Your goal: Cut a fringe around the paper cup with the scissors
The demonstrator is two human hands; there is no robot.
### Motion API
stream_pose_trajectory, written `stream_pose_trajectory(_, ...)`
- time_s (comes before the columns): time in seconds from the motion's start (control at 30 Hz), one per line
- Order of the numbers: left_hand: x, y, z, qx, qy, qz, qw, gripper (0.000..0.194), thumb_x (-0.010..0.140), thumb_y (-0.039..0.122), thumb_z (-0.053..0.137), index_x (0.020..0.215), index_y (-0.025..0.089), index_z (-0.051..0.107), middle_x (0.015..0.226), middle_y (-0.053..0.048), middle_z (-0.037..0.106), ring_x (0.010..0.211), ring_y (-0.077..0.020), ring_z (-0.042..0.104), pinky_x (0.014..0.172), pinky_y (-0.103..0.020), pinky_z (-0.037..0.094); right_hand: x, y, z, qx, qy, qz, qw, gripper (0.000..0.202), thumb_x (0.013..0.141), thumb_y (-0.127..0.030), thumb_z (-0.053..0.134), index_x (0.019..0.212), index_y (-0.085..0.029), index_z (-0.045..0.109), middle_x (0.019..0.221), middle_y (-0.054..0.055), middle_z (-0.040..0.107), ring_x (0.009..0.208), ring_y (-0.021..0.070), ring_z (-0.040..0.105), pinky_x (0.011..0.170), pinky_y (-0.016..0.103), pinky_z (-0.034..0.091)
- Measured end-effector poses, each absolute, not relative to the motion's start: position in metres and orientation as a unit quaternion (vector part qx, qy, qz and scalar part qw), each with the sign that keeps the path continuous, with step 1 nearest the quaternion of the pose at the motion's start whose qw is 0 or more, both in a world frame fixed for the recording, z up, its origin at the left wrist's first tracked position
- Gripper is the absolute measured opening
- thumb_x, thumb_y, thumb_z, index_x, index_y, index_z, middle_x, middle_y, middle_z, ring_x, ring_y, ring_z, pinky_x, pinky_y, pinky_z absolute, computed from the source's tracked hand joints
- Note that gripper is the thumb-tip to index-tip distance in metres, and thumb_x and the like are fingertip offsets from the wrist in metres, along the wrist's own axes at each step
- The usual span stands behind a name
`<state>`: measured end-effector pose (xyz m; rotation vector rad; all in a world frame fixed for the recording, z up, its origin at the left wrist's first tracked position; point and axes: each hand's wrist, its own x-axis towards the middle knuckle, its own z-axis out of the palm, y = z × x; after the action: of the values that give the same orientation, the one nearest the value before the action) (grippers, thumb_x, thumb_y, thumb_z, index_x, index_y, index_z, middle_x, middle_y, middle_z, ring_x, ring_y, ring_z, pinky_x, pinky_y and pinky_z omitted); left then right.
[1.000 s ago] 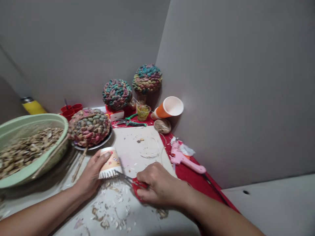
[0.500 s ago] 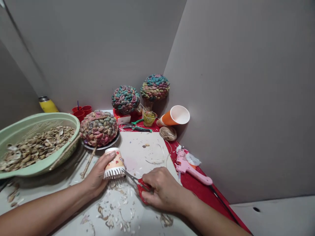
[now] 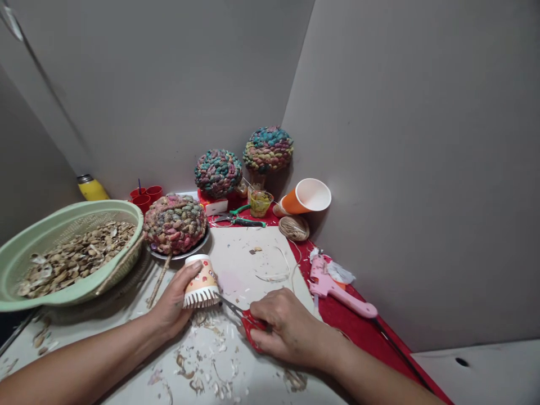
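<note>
Seen from the head camera, the paper cup [image 3: 202, 277] is held over the near middle of the table [image 3: 236, 242], its slit edge turned down. It is gripped by the left hand [image 3: 175, 295], thumb and fingers wrapped around its side. The red handles of the scissors [image 3: 253, 331] are clasped in the right hand [image 3: 287, 323], the blades being set against the slit edge. Shell scraps [image 3: 185, 365] are strewn beneath both hands. The left hand is hemmed in by a knobbly ball [image 3: 177, 224] and by a stick [image 3: 159, 282] near the wrist. Pliers [image 3: 248, 223] and twine [image 3: 294, 228] are placed farther back, below two more balls [image 3: 218, 173]. A pink glue gun [image 3: 324, 278] is laid at the right.

The green basket [image 3: 67, 293] is partly filled with shells [image 3: 80, 256]; the first ball is held in a metal dish [image 3: 200, 247]. Something yellow-green is contained in a clear tub [image 3: 260, 205]. An orange cup [image 3: 291, 201] is tipped sideways.

The table's pale surface is edged by red cloth [image 3: 358, 329]; beyond, movement is limited by the wall [image 3: 400, 169].
</note>
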<state>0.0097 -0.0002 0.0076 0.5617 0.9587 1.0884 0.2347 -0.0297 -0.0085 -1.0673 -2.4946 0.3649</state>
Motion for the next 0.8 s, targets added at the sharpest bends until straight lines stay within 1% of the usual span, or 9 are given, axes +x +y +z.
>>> stream_pose_trajectory(0.23, 0.0098, -0.0021, 0.0057, 0.265, 0.434, 0.483, 0.713, 0.037, 0.075, 0.038, 0.079, 0.1, 0.012, 0.068, 0.08, -0.008, 0.074, 0.069, -0.0192, 0.07, 0.065, -0.029, 0.057, 0.2329, -0.0313, -0.0074, -0.394, -0.89, 0.128, 0.188, 0.02, 0.079, -0.026, 0.06, 0.061, -0.017, 0.056, 0.052, -0.002, 0.055, 0.049, 0.0102, 0.037, 0.058, 0.027, 0.02)
stream_pose_trajectory(0.43, 0.01, -0.0031, 0.004, 0.27, 0.429, 0.478, 0.717, 0.043, 0.074, 0.041, 0.079, 0.103, 0.012, 0.067, 0.081, -0.009, 0.074, 0.07, -0.0204, 0.07, 0.066, -0.031, 0.057, 0.2326, -0.0318, -0.0086, -0.38, -0.889, 0.14, 0.213, 0.018, 0.077, -0.024, 0.058, 0.06, -0.017, 0.053, 0.052, -0.002, 0.054, 0.049, 0.0098, 0.034, 0.057, 0.028, 0.018)
stream_pose_trajectory(0.63, 0.0085, -0.0015, 0.0028, 0.258, 0.431, 0.487, 0.714, 0.04, 0.075, 0.038, 0.079, 0.103, 0.013, 0.066, 0.08, -0.007, 0.074, 0.068, -0.0185, 0.07, 0.065, -0.029, 0.057, 0.2324, -0.0304, -0.0104, -0.372, -0.877, 0.172, 0.249, 0.024, 0.079, -0.026, 0.055, 0.058, -0.017, 0.047, 0.049, -0.004, 0.044, 0.049, 0.0091, 0.025, 0.055, 0.027, 0.016)
stream_pose_trajectory(0.8, 0.0082, -0.0013, 0.0038, 0.257, 0.435, 0.488, 0.712, 0.043, 0.072, 0.039, 0.081, 0.103, 0.013, 0.067, 0.078, -0.006, 0.074, 0.064, -0.0177, 0.069, 0.061, -0.028, 0.056, 0.2311, -0.0319, -0.0094, -0.372, -0.853, 0.256, 0.261, 0.031, 0.08, -0.027, 0.058, 0.056, -0.017, 0.041, 0.049, -0.007, 0.032, 0.048, 0.007, 0.024, 0.051, 0.024, 0.016)
